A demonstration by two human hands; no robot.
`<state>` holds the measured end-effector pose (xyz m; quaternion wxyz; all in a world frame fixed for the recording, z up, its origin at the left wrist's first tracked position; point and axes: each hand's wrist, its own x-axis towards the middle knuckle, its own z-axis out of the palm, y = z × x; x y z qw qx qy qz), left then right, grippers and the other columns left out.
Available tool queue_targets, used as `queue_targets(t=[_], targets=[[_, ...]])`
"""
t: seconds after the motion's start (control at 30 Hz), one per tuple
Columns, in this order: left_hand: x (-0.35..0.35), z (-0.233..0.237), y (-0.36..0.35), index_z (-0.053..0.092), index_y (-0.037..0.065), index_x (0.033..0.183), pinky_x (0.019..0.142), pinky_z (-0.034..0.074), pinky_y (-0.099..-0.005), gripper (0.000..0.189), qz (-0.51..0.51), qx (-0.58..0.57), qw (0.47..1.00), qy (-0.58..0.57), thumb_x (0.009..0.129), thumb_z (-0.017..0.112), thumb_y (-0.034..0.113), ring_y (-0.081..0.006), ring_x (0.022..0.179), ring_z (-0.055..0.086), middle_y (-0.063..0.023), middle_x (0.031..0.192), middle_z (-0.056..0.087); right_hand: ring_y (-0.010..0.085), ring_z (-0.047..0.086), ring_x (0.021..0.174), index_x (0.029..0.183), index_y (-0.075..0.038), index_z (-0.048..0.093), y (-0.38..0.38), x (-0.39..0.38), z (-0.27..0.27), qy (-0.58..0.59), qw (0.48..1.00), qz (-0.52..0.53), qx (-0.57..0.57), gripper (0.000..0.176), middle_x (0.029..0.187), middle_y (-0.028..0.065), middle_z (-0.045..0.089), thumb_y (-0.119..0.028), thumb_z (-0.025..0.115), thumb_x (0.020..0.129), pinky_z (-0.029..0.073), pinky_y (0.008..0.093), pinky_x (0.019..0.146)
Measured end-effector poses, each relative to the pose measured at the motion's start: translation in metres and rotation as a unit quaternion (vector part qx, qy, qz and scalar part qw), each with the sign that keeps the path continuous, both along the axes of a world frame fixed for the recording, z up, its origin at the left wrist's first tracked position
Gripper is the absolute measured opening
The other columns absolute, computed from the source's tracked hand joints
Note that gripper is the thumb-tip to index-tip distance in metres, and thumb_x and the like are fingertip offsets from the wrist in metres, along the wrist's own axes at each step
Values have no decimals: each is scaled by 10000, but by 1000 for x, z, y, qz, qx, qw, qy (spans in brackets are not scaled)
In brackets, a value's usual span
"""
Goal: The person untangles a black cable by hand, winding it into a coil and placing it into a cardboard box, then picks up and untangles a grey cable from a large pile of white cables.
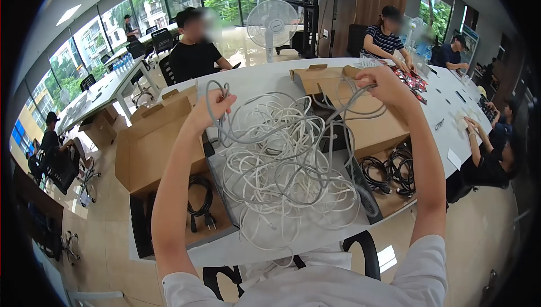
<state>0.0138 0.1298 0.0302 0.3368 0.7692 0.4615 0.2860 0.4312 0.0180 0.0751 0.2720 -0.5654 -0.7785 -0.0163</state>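
Between my arms, a tangled heap of white and grey cables [287,155] spreads over the white table [253,253]. My left hand [209,110] is closed on a loop of grey cable at the heap's upper left, raised above the table. On the other side my right hand [383,86] pinches a grey cable, lifted over the open flap of the right box. Grey strands run from both hands down into the heap.
An open cardboard box [163,138] with a black power cord [200,197] stands left; another box [375,118] with coiled black cables [389,174] stands right. Several people sit around. A white fan [272,22] stands behind the table.
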Motion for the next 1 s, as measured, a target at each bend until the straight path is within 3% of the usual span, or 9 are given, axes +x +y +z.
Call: queue_targets(t=[0.1,0.2,0.33,0.5,0.57,0.7,0.8,0.9,1.0], targets=[[-20,7,1,605,31,864,557,412,-219,284,5,18,999,-43,902,592,312,-64,644,556,-2,684,579,86,570,676,977,-36,649,-9,-25,9,102,979,66,-165,241,741,19,650,-57,696,741,418,248,606],[-35,12,0,635,46,903,567,393,-195,243,32,68,983,-167,898,617,289,-51,648,539,12,714,598,23,503,665,999,-52,658,0,-32,3,8,939,147,-310,247,757,-28,628,-90,717,763,384,209,585],[-68,25,7,631,59,1069,652,415,-190,258,52,137,923,-356,912,606,262,-64,747,571,-11,823,630,17,412,578,1003,-59,650,22,-35,40,183,977,101,34,196,687,-66,540,-168,676,842,320,220,513],[-106,58,-19,567,56,1171,783,472,-235,342,101,184,799,-563,926,578,293,-126,869,598,-52,1010,625,32,425,560,979,-51,638,27,-47,134,455,866,73,196,201,743,-45,590,-237,596,916,330,206,501],[-115,59,-26,530,55,1204,815,484,-247,365,102,199,758,-613,940,548,307,-153,934,595,-71,1061,612,-14,309,478,994,-72,645,21,-71,150,460,808,177,321,211,700,-41,562,-262,579,932,212,152,448],[-118,44,-43,534,44,1178,828,502,-273,366,59,159,746,-644,949,517,329,-171,951,605,-84,1087,615,107,543,584,951,-31,616,47,-98,115,154,817,54,553,136,719,29,625,-151,563,916,432,258,544],[-116,37,-50,534,38,1176,810,513,-275,359,73,131,769,-621,956,505,320,-190,957,622,-94,1118,611,329,626,717,935,-38,596,76,-110,47,85,923,61,371,82,812,157,641,-64,545,877,484,351,626],[-114,41,-54,534,39,1179,813,522,-276,346,58,120,793,-594,956,508,301,-203,974,629,-100,1136,607,346,594,851,1001,-30,567,96,-114,-12,-42,995,67,67,174,897,184,620,-65,536,834,458,381,768],[-104,54,-63,532,38,1184,835,524,-295,310,45,118,806,-578,937,552,225,-200,1012,612,-102,1138,602,371,569,903,1046,-26,563,92,-131,-42,-101,988,112,-37,229,919,194,597,-135,555,845,445,413,809]])
